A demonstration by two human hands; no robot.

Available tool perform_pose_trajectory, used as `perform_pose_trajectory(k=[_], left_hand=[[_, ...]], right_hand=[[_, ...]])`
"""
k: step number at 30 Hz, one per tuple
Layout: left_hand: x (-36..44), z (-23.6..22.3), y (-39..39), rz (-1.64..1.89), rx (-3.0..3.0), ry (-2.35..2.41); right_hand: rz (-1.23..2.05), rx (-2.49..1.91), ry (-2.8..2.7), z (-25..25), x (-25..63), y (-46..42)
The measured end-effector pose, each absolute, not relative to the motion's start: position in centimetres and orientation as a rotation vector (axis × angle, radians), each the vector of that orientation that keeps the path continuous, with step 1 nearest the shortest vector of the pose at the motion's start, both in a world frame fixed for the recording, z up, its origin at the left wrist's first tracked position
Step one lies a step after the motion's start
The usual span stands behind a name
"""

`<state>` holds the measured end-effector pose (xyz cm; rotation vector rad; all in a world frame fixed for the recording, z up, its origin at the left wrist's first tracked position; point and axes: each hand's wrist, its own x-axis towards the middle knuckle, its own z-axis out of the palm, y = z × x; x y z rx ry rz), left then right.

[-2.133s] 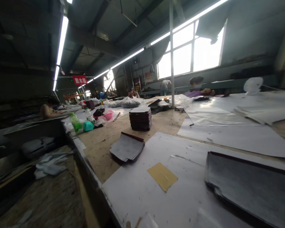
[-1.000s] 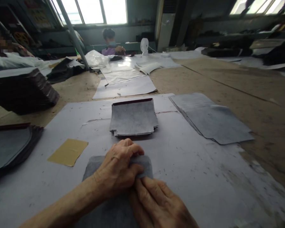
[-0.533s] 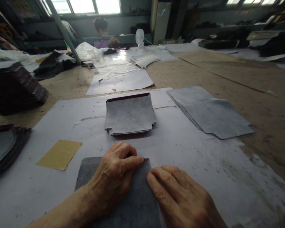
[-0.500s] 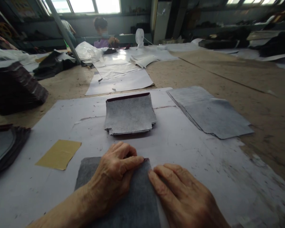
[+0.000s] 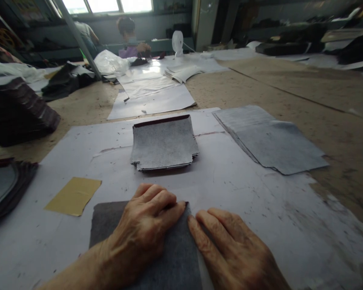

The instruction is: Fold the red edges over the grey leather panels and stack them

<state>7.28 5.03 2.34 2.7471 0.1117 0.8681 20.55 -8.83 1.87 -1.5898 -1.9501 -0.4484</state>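
Note:
A grey-backed sheet (image 5: 181, 249) of thin, cloth-like material lies on the white paper in front of me, its lower end cut off by the frame. Across it rests my left hand (image 5: 151, 225), fingers curled and closed, with the tips pressed at its upper right corner. A dark reddish bit shows at that corner. My right hand (image 5: 230, 245) lies along the sheet's right edge, fingers stretched out and fingertips at the edge; its thumb is hidden. Just beyond stands a small stack of grey-backed pieces (image 5: 165, 143) with a dark red folded top edge and notched lower corners.
Grey sheets (image 5: 269, 139) lie fanned at the right, and a tan paper piece (image 5: 74, 195) at the left. Dark stacks (image 5: 21, 108) sit at the left edge. White paper (image 5: 109, 169) covers the brown tabletop. Farther back are a metal pole (image 5: 78, 38), a white fan (image 5: 177, 43) and a seated person (image 5: 127, 38).
My left hand has shifted slightly, its fingers pressing flatter at the sheet's corner. The sheet's upper left part shows a little farther left. My right hand has hardly moved. The view has tilted slightly.

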Motion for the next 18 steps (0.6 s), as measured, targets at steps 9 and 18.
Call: perform_pose_trajectory(k=[9, 18], left_hand=[[7.3, 2.4, 4.7, 0.862, 2.816, 0.073], [7.3, 2.5, 4.8, 0.842, 2.801, 0.104]], right_hand=[[-0.442, -1.579, -1.973, 2.1, 20.8, -8.9], [-0.239, -1.601, -1.963, 2.6, 21.7, -7.5]])
